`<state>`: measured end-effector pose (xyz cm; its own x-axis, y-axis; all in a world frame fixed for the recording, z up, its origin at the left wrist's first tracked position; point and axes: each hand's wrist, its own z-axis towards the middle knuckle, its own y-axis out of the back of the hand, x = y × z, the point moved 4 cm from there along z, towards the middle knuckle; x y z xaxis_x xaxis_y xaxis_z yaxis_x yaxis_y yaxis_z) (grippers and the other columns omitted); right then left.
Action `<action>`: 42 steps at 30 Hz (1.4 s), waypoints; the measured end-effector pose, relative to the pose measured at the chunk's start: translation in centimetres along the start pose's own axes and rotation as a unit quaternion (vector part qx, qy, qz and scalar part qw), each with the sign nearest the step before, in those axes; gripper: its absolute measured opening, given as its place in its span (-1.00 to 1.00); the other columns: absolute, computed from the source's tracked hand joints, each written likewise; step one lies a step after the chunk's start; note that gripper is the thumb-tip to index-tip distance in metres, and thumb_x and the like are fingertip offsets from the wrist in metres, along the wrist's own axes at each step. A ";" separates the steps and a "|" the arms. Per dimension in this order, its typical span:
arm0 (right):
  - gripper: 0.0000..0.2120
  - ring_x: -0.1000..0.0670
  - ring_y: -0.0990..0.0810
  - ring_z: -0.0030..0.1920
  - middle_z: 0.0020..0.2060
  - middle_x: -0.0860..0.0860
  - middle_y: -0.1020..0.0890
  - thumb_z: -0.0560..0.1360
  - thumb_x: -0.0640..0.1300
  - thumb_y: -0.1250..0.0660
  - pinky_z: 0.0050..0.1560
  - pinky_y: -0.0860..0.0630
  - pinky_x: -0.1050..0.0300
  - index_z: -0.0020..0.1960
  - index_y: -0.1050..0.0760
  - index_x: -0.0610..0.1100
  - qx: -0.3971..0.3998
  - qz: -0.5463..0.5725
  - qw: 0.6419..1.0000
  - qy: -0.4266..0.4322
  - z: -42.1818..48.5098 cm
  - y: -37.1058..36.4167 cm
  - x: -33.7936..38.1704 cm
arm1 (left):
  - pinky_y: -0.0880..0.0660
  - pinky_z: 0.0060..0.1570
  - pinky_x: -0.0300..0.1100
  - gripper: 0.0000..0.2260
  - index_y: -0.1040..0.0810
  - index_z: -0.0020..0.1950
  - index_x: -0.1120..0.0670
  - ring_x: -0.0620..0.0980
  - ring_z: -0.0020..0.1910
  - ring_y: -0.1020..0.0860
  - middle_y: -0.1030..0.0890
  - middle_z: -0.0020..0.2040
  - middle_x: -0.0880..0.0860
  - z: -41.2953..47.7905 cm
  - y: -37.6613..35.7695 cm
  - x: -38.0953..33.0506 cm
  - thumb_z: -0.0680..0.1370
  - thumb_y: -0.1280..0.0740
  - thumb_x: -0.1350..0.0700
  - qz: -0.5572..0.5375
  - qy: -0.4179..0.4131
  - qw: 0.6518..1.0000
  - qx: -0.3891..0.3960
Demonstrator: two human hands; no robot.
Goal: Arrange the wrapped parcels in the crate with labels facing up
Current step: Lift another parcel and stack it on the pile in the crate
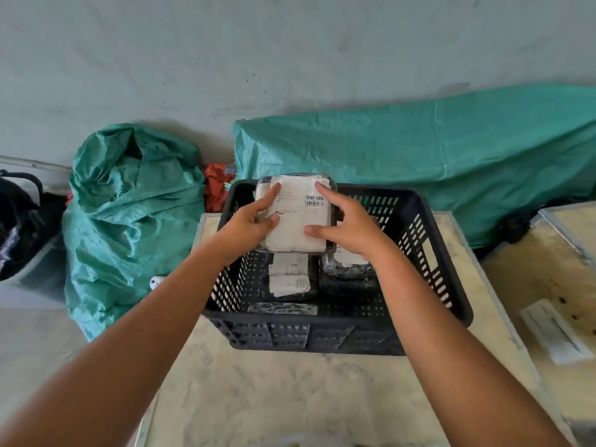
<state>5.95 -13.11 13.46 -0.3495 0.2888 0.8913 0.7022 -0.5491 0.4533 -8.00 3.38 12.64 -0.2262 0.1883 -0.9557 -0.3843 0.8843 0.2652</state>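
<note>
A black slotted plastic crate (429, 253) stands on a pale table. Above its far left part I hold a black wrapped parcel (295, 233) with a large white label and barcode facing up. My left hand (254, 221) grips its left edge, my right hand (348, 227) its right edge. Below it in the crate lies a second parcel (288, 277) with its white label up. A third parcel (350, 264) lies to the right, label up, partly hidden by my right wrist. A narrow wrapped piece (282, 308) leans by the near wall.
The table (274, 391) reaches toward me. A second wooden table (548, 285) with a white slip (553, 330) stands at the right. A crumpled green sack (129, 214) lies left, a long green-covered bundle (419, 156) behind the crate, a black bag (19, 221) far left.
</note>
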 end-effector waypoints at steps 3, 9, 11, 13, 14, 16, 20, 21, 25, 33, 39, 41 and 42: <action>-0.05 0.12 -0.32 0.41 0.51 0.07 -0.37 0.34 -0.12 -0.65 0.35 -0.34 0.14 0.60 -0.24 0.04 0.008 -0.019 0.999 -0.025 2.0 0.1 -0.9 | -0.59 -0.09 -0.35 -0.38 -0.12 0.61 -0.24 -0.23 -0.10 -0.63 -0.48 0.37 -0.01 2.4 -0.1 0.4 0.66 -0.29 0.17 0.067 0.020 0.997 0.023; -0.02 -0.09 -0.29 0.52 0.57 -0.03 -0.28 0.36 -0.12 -0.64 0.43 -0.30 0.01 0.62 -0.18 0.01 0.058 -0.052 0.984 -0.163 2.5 -6.1 -8.1 | -0.55 -0.29 -0.28 -0.31 -0.01 0.63 -0.24 -0.14 -0.10 -0.50 -0.32 0.23 -0.05 4.9 -1.8 8.8 0.66 -0.26 0.23 0.149 0.147 0.971 0.112; 0.01 -0.09 -0.30 0.51 0.59 -0.05 -0.24 0.37 -0.09 -0.63 0.36 -0.29 0.11 0.64 -0.11 -0.03 0.073 -0.074 0.980 -0.173 3.2 -7.7 -8.9 | -0.55 -0.25 -0.28 -0.30 -0.01 0.63 -0.21 -0.11 -0.09 -0.51 -0.33 0.25 -0.02 5.4 -1.4 9.8 0.65 -0.25 0.27 0.137 0.161 0.973 0.094; 0.05 -0.11 -0.34 0.48 0.58 -0.05 -0.26 0.37 -0.06 -0.63 0.27 -0.31 0.16 0.65 -0.05 -0.07 0.087 -0.095 0.974 -0.184 3.7 -9.4 -9.2 | -0.57 -0.17 -0.19 -0.29 -0.02 0.63 -0.19 -0.03 -0.08 -0.53 -0.38 0.27 0.04 5.7 -1.0 11.2 0.64 -0.23 0.31 0.153 0.173 0.969 0.082; 0.06 -0.11 -0.39 0.45 0.56 -0.06 -0.30 0.38 -0.06 -0.62 0.24 -0.35 0.16 0.66 -0.02 -0.08 0.091 -0.096 0.971 -0.198 4.0 -10.1 -9.8 | -0.57 -0.12 -0.13 -0.29 -0.02 0.64 -0.18 0.02 -0.05 -0.54 -0.41 0.28 0.08 5.9 -1.2 11.8 0.63 -0.22 0.32 0.163 0.180 0.966 0.083; 0.07 -0.13 -0.44 0.40 0.53 -0.08 -0.34 0.39 -0.09 -0.61 0.18 -0.39 0.16 0.66 0.02 -0.07 0.098 -0.100 0.964 -0.225 4.7 -11.2 -11.2 | -0.56 0.01 -0.04 -0.28 -0.03 0.64 -0.17 0.11 0.04 -0.55 -0.45 0.30 0.13 6.8 -1.6 13.2 0.61 -0.20 0.34 0.165 0.199 0.963 0.077; 0.08 -0.20 -0.46 0.39 0.55 -0.19 -0.23 0.44 -0.10 -0.55 0.27 -0.48 0.06 0.66 0.18 0.01 0.115 -0.146 0.951 -0.249 5.8 -12.0 -12.5 | -0.54 -0.14 -0.15 -0.27 -0.06 0.63 -0.20 -0.01 -0.11 -0.53 -0.46 0.23 0.07 8.0 -2.8 15.4 0.60 -0.19 0.37 0.131 0.212 0.966 0.061; 0.08 -0.21 -0.46 0.39 0.58 -0.23 -0.14 0.46 -0.11 -0.52 0.23 -0.49 0.08 0.65 0.21 0.02 0.121 -0.160 0.947 -0.249 6.0 -12.0 -12.7 | -0.53 -0.17 -0.18 -0.27 -0.07 0.62 -0.21 -0.04 -0.14 -0.52 -0.48 0.20 0.04 8.2 -3.2 16.0 0.60 -0.19 0.37 0.120 0.215 0.968 0.055; 0.03 -0.37 -0.14 0.56 0.54 -0.32 0.40 0.55 -0.15 -0.42 0.45 -0.34 -0.13 0.63 0.35 0.00 0.168 -0.207 0.927 -0.262 6.6 -13.1 -12.9 | -0.53 -0.31 -0.29 -0.29 -0.11 0.59 -0.28 -0.08 -0.18 -0.54 -0.53 0.24 0.09 9.0 -3.6 17.6 0.61 -0.20 0.32 0.106 0.211 0.972 0.024; 0.09 -0.29 -0.10 0.59 0.60 -0.30 0.23 0.48 0.01 -0.53 0.52 -0.23 -0.11 0.65 0.20 -0.18 0.136 -0.230 0.934 -0.237 6.3 -12.8 -14.8 | -0.57 0.07 -0.09 -0.33 -0.05 0.61 -0.28 0.20 0.37 -0.41 -0.03 0.61 0.18 10.1 -3.9 19.2 0.65 -0.20 0.25 0.165 0.194 0.967 0.025; 0.15 -0.16 -0.20 0.58 0.63 -0.22 -0.02 0.34 0.07 -0.64 0.50 -0.22 0.03 0.65 0.02 -0.19 0.087 -0.210 0.947 -0.225 6.3 -12.1 -15.6 | -0.45 0.00 -0.22 -0.34 -0.02 0.61 -0.28 0.11 0.33 -0.37 -0.02 0.60 0.13 10.4 -3.9 19.9 0.66 -0.21 0.23 0.172 0.195 0.965 0.024; 0.16 -0.16 -0.19 0.58 0.63 -0.22 0.02 0.33 0.06 -0.64 0.49 -0.21 0.03 0.65 0.02 -0.18 0.085 -0.205 0.948 -0.228 6.3 -12.2 -15.6 | -0.49 0.03 -0.18 -0.34 -0.02 0.60 -0.29 0.11 0.32 -0.38 -0.03 0.60 0.12 10.4 -3.9 20.0 0.67 -0.21 0.22 0.174 0.194 0.965 0.025; 0.16 -0.16 -0.19 0.58 0.64 -0.21 0.04 0.33 0.05 -0.65 0.49 -0.21 0.03 0.65 0.02 -0.17 0.084 -0.203 0.948 -0.231 6.3 -12.2 -15.6 | -0.52 0.07 -0.15 -0.33 -0.02 0.60 -0.30 0.09 0.30 -0.38 -0.03 0.60 0.11 10.4 -3.9 20.1 0.67 -0.21 0.22 0.174 0.195 0.965 0.025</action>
<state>6.77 -5.93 -6.06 -0.3306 0.7829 0.5271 0.6700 -0.1986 0.7153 -1.71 8.17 -8.89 -0.6568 0.3109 -0.6870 -0.1835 0.8178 0.5455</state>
